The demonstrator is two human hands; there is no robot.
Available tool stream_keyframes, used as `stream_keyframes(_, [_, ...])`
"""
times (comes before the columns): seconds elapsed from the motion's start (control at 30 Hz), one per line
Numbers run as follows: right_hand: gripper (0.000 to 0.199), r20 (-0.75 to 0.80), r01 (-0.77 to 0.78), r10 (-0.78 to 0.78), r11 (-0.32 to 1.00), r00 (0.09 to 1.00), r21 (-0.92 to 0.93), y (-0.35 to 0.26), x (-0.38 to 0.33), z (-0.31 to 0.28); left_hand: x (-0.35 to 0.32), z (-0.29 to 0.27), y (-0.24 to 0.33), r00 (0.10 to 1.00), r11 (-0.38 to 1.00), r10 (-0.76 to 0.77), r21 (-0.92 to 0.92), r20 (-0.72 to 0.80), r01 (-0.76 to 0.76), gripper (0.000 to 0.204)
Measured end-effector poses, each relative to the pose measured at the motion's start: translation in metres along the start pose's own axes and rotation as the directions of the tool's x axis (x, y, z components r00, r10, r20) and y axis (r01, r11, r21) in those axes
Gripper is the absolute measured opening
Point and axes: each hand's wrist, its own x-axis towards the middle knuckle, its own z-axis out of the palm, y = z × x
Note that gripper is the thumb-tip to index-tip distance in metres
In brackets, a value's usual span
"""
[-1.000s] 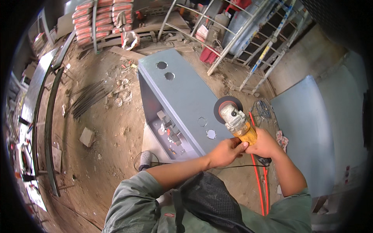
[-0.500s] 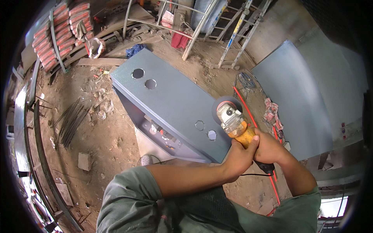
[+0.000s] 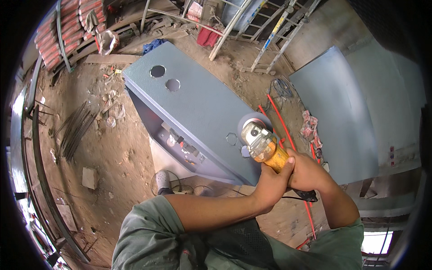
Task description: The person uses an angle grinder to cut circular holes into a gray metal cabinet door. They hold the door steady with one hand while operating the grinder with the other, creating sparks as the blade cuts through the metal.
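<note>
An angle grinder (image 3: 275, 156) with a yellow body and a metal head is held between my two hands. My left hand (image 3: 271, 185) is closed round the near side of its body, and my right hand (image 3: 308, 172) wraps the rear part from the right. Its round disc (image 3: 263, 118) lies over the right edge of a grey metal cabinet (image 3: 193, 112); whether it touches cannot be told. Two holes pierce the panel at the far end, and two more show at the near end, one partly hidden by the grinder head. Through the cabinet's open left side, parts (image 3: 182, 141) show inside.
A red hose (image 3: 284, 122) and a coiled cable (image 3: 281, 87) lie right of the cabinet, beside a large grey sheet (image 3: 335, 112). Ladders (image 3: 272, 40) stand behind. Thin rods (image 3: 76, 135) and a block (image 3: 90, 177) lie on the dirt floor at left. A shoe (image 3: 163, 179) shows below the cabinet.
The grinder and both hands have shifted slightly left, and the grinder head now covers part of the nearest hole. My view has shifted a little, so the cabinet sits higher in it.
</note>
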Motion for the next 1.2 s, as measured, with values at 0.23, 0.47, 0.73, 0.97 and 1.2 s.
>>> stream_keyframes(0.23, [0.042, -0.017, 0.051, -0.05, 0.998, 0.999, 0.036, 0.012, 0.008, 0.007, 0.0, -0.003, 0.001, 0.999, 0.998, -0.044, -0.043, 0.014, 0.044, 0.064])
stream_keyframes(0.47, [0.042, -0.016, 0.095, -0.095, 0.995, 0.995, 0.033, 0.012, 0.011, 0.009, 0.0, -0.006, 0.006, 0.993, 0.992, -0.117, -0.054, 0.025, 0.118, 0.062])
stream_keyframes(0.73, [0.041, 0.001, 0.05, -0.05, 0.999, 0.999, 0.013, 0.007, 0.012, 0.007, 0.001, -0.008, 0.004, 0.993, 0.991, -0.121, -0.053, 0.015, 0.122, 0.063])
stream_keyframes(0.97, [0.04, 0.009, 0.043, -0.043, 0.999, 0.999, -0.002, 0.003, 0.011, 0.005, -0.001, -0.008, 0.006, 0.989, 0.987, -0.151, -0.051, 0.008, 0.151, 0.063])
stream_keyframes(1.2, [0.042, 0.006, 0.089, -0.089, 0.996, 0.996, 0.023, 0.008, 0.013, 0.006, -0.004, -0.005, 0.01, 0.987, 0.983, -0.161, -0.084, 0.008, 0.161, 0.061])
